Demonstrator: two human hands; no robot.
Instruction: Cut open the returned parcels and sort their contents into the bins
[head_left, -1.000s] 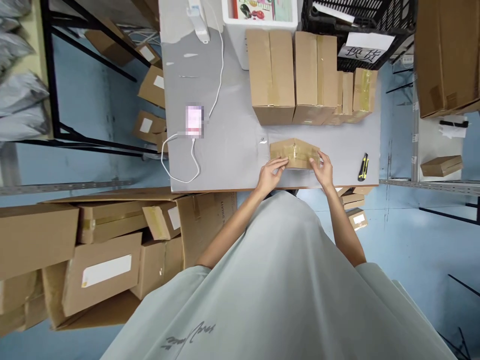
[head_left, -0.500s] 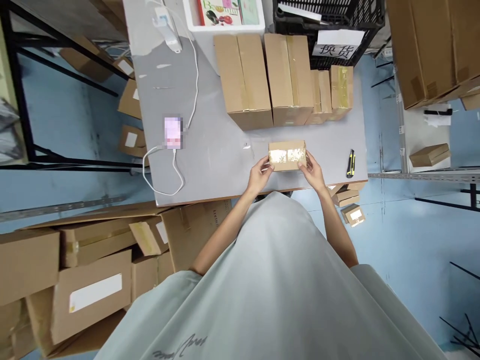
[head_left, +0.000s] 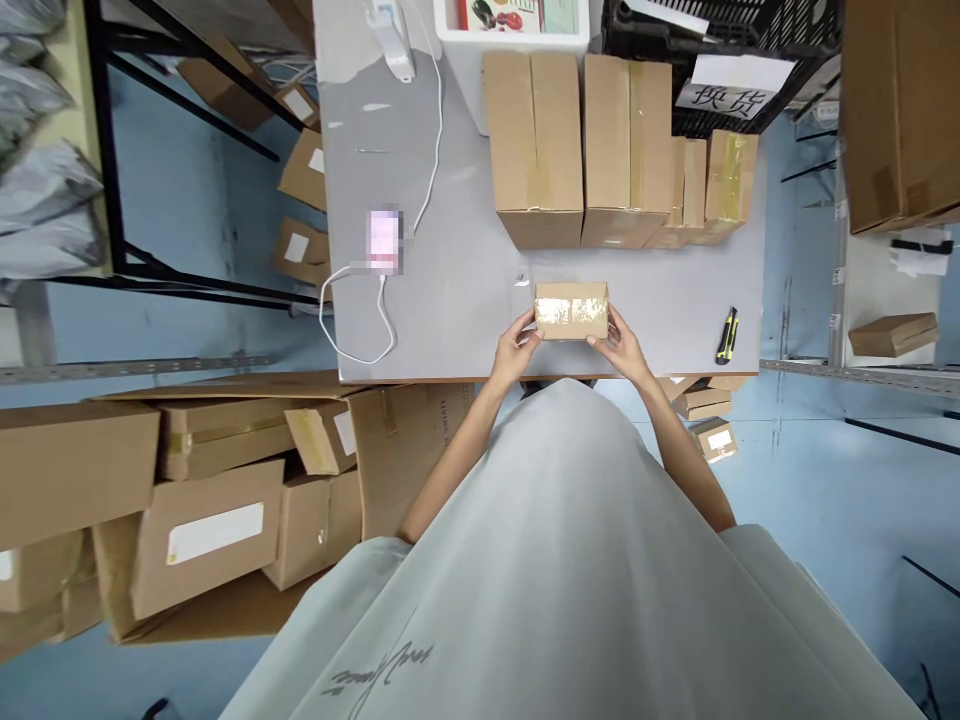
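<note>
Between my two hands is a small brown cardboard box (head_left: 571, 312), with shiny clear tape across its top. My left hand (head_left: 517, 348) grips its left end, fingers at the side and thumb near the front corner. On the opposite end my right hand (head_left: 622, 346) holds it in the same way, its thumb at the lower right corner. The box is at the front part of the grey table (head_left: 450, 320); whether it rests on the surface or is lifted slightly, I cannot tell. A black and yellow box cutter (head_left: 727, 336) lies to the right of my right hand.
Larger taped boxes (head_left: 534, 140) stand in a row behind. Further back are a white bin (head_left: 517, 42) and a black crate (head_left: 720, 60) with a paper sign. A blurred device (head_left: 385, 240) with white cables lies left. A big carton (head_left: 405, 450) full of boxes stands front left.
The view has shifted and turned slightly, so the table appears further right. Both hands still hold the small box, and my right thumb has slid toward its front edge.
</note>
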